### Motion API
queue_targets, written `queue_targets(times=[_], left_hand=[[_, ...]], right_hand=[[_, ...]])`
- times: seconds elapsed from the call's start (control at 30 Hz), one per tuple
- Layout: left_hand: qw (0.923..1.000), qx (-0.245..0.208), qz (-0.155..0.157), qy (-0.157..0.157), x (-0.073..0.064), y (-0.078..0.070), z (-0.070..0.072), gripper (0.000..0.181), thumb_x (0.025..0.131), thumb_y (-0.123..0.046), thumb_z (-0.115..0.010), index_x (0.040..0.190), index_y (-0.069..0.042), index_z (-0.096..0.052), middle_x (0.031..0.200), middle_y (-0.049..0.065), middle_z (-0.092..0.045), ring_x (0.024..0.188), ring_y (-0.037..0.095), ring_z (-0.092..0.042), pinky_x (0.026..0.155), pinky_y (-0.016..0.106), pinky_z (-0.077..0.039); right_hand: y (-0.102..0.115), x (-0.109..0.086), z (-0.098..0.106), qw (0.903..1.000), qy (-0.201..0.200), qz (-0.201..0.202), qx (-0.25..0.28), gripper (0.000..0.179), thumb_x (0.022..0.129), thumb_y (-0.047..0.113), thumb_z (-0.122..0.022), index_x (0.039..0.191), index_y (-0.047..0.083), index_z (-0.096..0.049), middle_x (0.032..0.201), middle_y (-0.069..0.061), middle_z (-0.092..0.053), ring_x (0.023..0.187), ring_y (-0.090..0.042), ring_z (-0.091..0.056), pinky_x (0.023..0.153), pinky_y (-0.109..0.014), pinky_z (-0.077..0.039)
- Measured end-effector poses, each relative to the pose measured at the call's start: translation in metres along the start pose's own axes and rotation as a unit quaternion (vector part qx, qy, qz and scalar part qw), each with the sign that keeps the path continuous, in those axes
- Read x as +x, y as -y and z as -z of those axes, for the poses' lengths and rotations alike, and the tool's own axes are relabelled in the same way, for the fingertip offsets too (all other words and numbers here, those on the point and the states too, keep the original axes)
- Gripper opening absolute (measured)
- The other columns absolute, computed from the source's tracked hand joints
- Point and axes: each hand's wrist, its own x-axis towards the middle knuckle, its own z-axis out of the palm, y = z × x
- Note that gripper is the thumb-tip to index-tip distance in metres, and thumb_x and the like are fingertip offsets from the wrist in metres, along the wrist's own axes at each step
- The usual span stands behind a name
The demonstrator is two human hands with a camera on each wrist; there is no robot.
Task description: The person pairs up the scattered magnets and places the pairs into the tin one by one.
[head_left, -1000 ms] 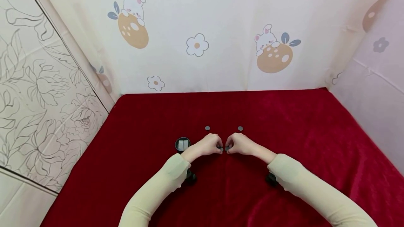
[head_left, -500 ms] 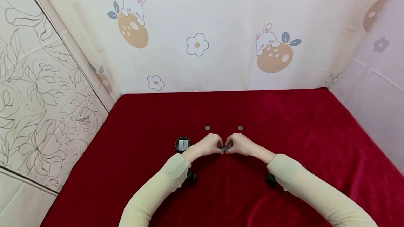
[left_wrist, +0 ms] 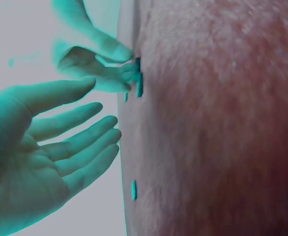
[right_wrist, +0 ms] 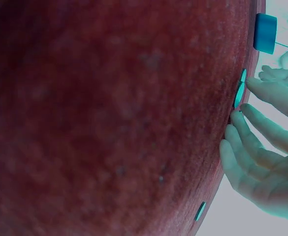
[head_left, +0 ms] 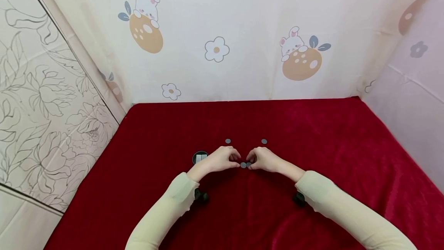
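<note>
Two small grey round discs lie side by side on the red cloth between my hands in the head view: a left disc (head_left: 243, 165) and a right disc (head_left: 248, 164). My left hand (head_left: 222, 159) is just left of the pair, holding nothing; the left wrist view shows its fingers (left_wrist: 84, 142) extended and spread. My right hand (head_left: 265, 159) has thumb and fingertips at the right disc's edges, pinching it; the right wrist view shows this disc (right_wrist: 239, 95) between thumb and index finger. Part of the right disc is hidden by that hand.
Farther back on the cloth (head_left: 312, 126) lie two more grey discs, a back left one (head_left: 227, 141) and a back right one (head_left: 264, 141). A round dark container (head_left: 194, 157) holding two pale blocks stands behind my left wrist, partly covered by it. A patterned curtain hangs behind.
Both hands pinched discs and brought them together in the middle. My left hand has let go of the left disc, spread its fingers and moved left. My right hand has barely moved.
</note>
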Motion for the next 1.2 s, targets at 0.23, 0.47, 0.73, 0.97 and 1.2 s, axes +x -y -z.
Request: queue_targets(times=[0.23, 0.47, 0.73, 0.97, 1.2], left_hand=[[0.9994, -0.015, -0.010, -0.031, -0.021, 0.004, 0.014, 0.030, 0.084, -0.019, -0.061, 0.110, -0.003, -0.059, 0.102, 0.007, -0.058, 0.093, 0.020, -0.055, 0.077, 0.025, -0.045], [0.9980, -0.007, -0.003, -0.063, -0.042, 0.013, 0.023, 0.033, 0.084, -0.020, -0.060, 0.114, -0.006, -0.058, 0.109, 0.005, -0.054, 0.103, 0.024, -0.051, 0.085, 0.035, -0.042], [0.9948, -0.016, -0.009, -0.100, -0.066, 0.027, 0.029, 0.033, 0.083, -0.017, -0.061, 0.114, -0.006, -0.057, 0.113, 0.005, -0.051, 0.097, 0.026, -0.050, 0.080, 0.039, -0.041], [0.9928, -0.015, 0.000, -0.119, -0.081, 0.041, 0.030, 0.036, 0.083, -0.017, -0.061, 0.117, -0.007, -0.055, 0.115, 0.003, -0.050, 0.105, 0.023, -0.047, 0.085, 0.040, -0.040], [0.9903, -0.035, 0.005, -0.135, -0.088, 0.053, 0.029, 0.041, 0.081, -0.013, -0.063, 0.120, -0.003, -0.052, 0.121, 0.008, -0.046, 0.112, 0.024, -0.044, 0.090, 0.042, -0.039]], right_hand=[[0.003, 0.000, -0.003, 0.9997, -0.004, -0.010, -0.020, 0.020, 0.074, 0.007, -0.069, 0.092, -0.001, -0.065, 0.085, -0.006, -0.063, 0.074, -0.015, -0.058, 0.063, -0.023, -0.047], [0.006, 0.000, -0.007, 0.9999, -0.011, -0.001, -0.004, 0.021, 0.074, 0.006, -0.069, 0.093, -0.003, -0.065, 0.086, -0.008, -0.062, 0.075, -0.018, -0.057, 0.064, -0.023, -0.046], [0.004, 0.000, -0.013, 0.9998, -0.018, 0.009, 0.004, 0.022, 0.073, 0.006, -0.070, 0.093, -0.002, -0.065, 0.083, -0.006, -0.057, 0.074, -0.017, -0.055, 0.063, -0.020, -0.045], [0.002, 0.002, -0.015, 0.9994, -0.020, 0.023, -0.016, 0.023, 0.072, 0.007, -0.071, 0.093, -0.002, -0.066, 0.082, -0.005, -0.055, 0.073, -0.016, -0.054, 0.062, -0.020, -0.045], [0.000, 0.004, -0.017, 0.9987, -0.036, 0.027, -0.025, 0.020, 0.071, 0.007, -0.071, 0.090, -0.001, -0.068, 0.081, -0.004, -0.057, 0.072, -0.017, -0.055, 0.061, -0.020, -0.045]])
